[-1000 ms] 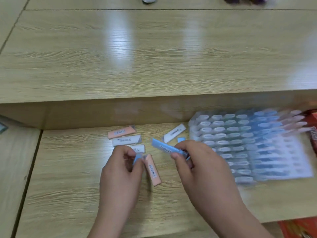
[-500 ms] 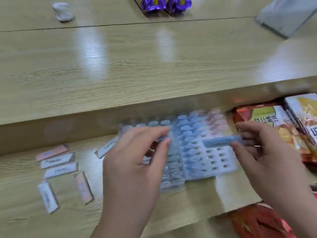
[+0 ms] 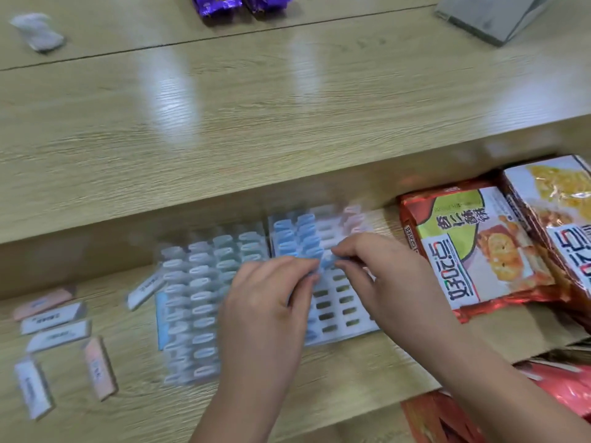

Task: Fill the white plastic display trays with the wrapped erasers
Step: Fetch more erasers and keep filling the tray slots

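- Both hands meet over the white tray (image 3: 335,318) on the lower worktop (image 3: 319,388).
- Left hand (image 3: 265,302) and right hand (image 3: 377,276) each pinch an end of a blue eraser (image 3: 326,262), fingers closed on it.
- The tray's far rows hold erasers; its near slots are empty.
- Loose erasers (image 3: 51,337) lie well to the left.
- Snack bags (image 3: 473,251) sit just right of the tray.

Both hands, left hand (image 3: 265,302) and right hand (image 3: 380,276), pinch a blue eraser (image 3: 326,262) over the white tray (image 3: 339,314).
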The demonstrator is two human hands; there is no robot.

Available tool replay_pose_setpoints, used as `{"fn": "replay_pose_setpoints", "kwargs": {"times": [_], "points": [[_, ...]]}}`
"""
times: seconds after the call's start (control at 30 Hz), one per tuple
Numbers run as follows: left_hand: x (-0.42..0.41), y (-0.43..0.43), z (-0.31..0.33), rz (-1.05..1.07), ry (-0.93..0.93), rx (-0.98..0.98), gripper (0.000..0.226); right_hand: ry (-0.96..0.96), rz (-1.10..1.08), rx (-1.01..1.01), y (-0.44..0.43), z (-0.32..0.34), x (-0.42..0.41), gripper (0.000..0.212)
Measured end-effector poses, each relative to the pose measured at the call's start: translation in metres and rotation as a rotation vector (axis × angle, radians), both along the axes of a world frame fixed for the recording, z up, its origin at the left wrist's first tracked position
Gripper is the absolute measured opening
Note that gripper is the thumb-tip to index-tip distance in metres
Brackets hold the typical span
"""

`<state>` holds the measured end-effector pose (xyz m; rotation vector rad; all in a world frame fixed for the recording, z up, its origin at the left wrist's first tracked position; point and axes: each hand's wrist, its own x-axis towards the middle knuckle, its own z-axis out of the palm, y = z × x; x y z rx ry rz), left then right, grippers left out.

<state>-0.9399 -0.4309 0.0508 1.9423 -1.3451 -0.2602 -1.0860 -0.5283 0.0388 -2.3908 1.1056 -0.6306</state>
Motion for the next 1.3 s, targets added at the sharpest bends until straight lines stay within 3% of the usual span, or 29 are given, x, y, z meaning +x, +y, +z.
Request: {"fn": "replay_pose_setpoints", "kwargs": {"times": [0.23, 0.37, 0.47, 0.53, 0.7, 0.87, 1.1, 1.3], "points": [[-0.008, -0.006, -0.011, -0.006, -0.132, 0.051, 0.011, 0.005, 0.127, -0.057, -0.002, -0.007, -0.001, 0.025], [-0.01, -0.009, -0.008, 0.077, -0.056, 0.109, 0.027, 0.01, 0.153, -0.048, -0.002, -0.005, 0.004, 0.032], [-0.011, -0.006, -0.007, -0.018, -0.162, 0.064, 0.004, -0.018, 0.132, -0.039, 0.005, -0.001, 0.004, 0.037], [-0.009, -0.004, -0.006, -0.072, -0.209, 0.095, 0.015, -0.047, 0.086, -0.042, 0.011, -0.002, 0.005, 0.043], [0.01, 0.018, 0.001, -0.029, -0.089, 0.022, 0.019, -0.076, -0.032, -0.148, 0.03, 0.01, 0.025, 0.035], [0.086, 0.067, 0.006, 0.179, -0.027, -0.008, 0.016, -0.095, 0.093, -0.123, 0.072, 0.027, 0.091, 0.023], [0.202, 0.163, -0.027, 0.486, -0.01, 0.125, 0.018, 0.065, 0.319, 0.212, 0.161, 0.023, 0.207, 0.025], [0.26, 0.176, -0.055, 0.464, -0.01, 0.282, 0.03, 0.414, 0.191, 0.207, 0.187, -0.018, 0.264, 0.045]]}}
